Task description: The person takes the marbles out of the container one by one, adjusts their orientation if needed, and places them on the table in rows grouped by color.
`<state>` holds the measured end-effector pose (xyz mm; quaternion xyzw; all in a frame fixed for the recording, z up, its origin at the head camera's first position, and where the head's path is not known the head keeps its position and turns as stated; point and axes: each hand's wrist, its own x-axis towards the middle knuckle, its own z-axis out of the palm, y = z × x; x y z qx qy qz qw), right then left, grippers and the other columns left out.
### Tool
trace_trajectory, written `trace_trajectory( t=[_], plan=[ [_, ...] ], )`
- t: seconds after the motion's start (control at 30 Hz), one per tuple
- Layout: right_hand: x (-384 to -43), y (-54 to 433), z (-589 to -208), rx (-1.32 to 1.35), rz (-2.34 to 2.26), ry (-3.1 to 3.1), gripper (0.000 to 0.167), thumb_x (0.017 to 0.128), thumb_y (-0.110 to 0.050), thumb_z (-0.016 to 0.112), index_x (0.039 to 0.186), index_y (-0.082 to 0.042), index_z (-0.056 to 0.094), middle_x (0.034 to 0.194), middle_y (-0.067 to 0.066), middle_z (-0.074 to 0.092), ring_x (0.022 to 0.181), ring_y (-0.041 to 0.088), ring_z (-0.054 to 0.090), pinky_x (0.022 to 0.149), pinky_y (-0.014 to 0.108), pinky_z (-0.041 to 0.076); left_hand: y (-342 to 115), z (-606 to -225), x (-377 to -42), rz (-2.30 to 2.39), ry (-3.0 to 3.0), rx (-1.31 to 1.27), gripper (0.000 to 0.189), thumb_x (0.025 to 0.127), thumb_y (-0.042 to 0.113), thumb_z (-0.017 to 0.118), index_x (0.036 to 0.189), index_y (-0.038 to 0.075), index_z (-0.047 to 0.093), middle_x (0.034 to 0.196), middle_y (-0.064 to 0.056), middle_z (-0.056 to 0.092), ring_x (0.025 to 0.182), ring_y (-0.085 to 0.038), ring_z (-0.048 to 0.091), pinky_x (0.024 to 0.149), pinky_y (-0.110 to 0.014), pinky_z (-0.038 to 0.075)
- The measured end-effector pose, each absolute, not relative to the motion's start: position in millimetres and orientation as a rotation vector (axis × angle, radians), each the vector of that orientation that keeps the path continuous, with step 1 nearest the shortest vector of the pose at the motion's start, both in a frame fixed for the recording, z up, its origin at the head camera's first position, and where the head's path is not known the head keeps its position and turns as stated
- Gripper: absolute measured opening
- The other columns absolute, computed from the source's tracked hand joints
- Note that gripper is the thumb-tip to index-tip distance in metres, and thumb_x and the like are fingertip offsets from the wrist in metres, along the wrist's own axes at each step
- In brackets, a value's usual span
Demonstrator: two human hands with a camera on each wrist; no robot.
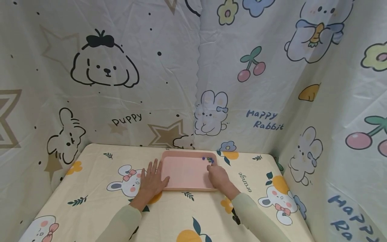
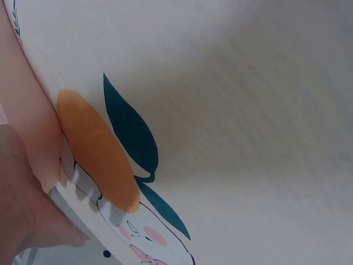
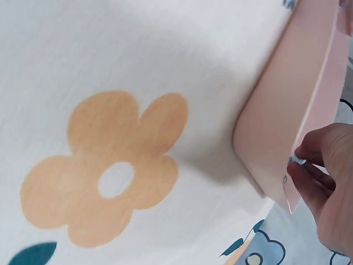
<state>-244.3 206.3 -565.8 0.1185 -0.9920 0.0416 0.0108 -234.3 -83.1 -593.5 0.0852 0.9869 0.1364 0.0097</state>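
A shallow pink tray (image 1: 185, 171) lies on the cloth. My left hand (image 1: 152, 183) is at its left side, fingers spread and straight, the thumb against the rim. In the left wrist view, part of that hand (image 2: 25, 212) touches the tray wall (image 2: 36, 105). Several small dark blue and green marbles (image 1: 208, 159) sit in the tray's far right corner. My right hand (image 1: 219, 176) is over the right side, just in front of them. In the right wrist view, its thumb and forefinger pinch a small pale blue, glassy marble (image 3: 298, 160) above the tray (image 3: 276, 127); fingers partly hide it.
A cream cloth (image 1: 99, 208) printed with rabbits, oranges and leaves covers the table. White printed curtains (image 1: 169, 84) stand behind it and along both sides. Another small marble (image 3: 285, 179) shows near the tray's rim in the right wrist view.
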Motion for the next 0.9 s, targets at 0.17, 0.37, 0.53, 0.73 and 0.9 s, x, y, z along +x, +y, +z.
trace_trajectory(
  t=[0.17,0.37,0.53,0.73,0.9],
  plan=[
    [-247.2,206.4,-559.9,0.185,0.782,-2.956,0.012,0.091,-0.005,0.071,0.102,-0.004,0.073,0.092,0.003,0.068,0.077,0.015,0.059,0.072,0.027,0.057,-83.3,-593.5,-234.3,0.428,3.080,0.264,0.085,0.096,0.051,0.054,0.158,0.003,0.022,0.164,-0.021,0.014,0.148,-0.042,0.013,0.116,-0.065,0.009],
    [-247.9,206.2,-546.9,0.063,1.161,-2.746,0.013,0.089,-0.003,0.070,0.102,-0.003,0.073,0.093,0.003,0.069,0.084,0.018,0.066,0.076,0.030,0.058,-83.7,-594.7,-235.3,0.417,3.073,0.263,0.085,0.096,0.052,0.053,0.158,0.003,0.021,0.164,-0.021,0.013,0.149,-0.042,0.012,0.116,-0.064,0.008],
    [-246.4,205.9,-537.9,0.011,1.346,-2.657,0.022,0.087,0.000,0.070,0.109,-0.001,0.072,0.096,0.005,0.069,0.087,0.020,0.067,0.075,0.028,0.058,-83.9,-595.4,-235.4,0.409,3.066,0.259,0.085,0.096,0.052,0.052,0.158,0.003,0.020,0.164,-0.021,0.013,0.149,-0.042,0.012,0.116,-0.064,0.008],
    [-241.0,203.6,-531.9,0.019,1.446,-2.632,0.017,0.089,-0.003,0.073,0.106,-0.003,0.074,0.094,0.004,0.069,0.086,0.020,0.067,0.073,0.027,0.058,-84.0,-594.4,-235.6,0.410,3.072,0.270,0.085,0.097,0.052,0.052,0.158,0.003,0.021,0.164,-0.021,0.013,0.149,-0.041,0.012,0.116,-0.064,0.007],
    [-233.7,200.3,-533.0,0.028,1.522,-2.631,0.016,0.089,-0.003,0.074,0.105,-0.005,0.074,0.097,0.002,0.069,0.087,0.019,0.066,0.074,0.026,0.058,-84.0,-594.6,-235.6,0.407,3.071,0.278,0.084,0.097,0.052,0.051,0.158,0.003,0.021,0.164,-0.021,0.013,0.149,-0.041,0.011,0.116,-0.063,0.007]
  ],
)
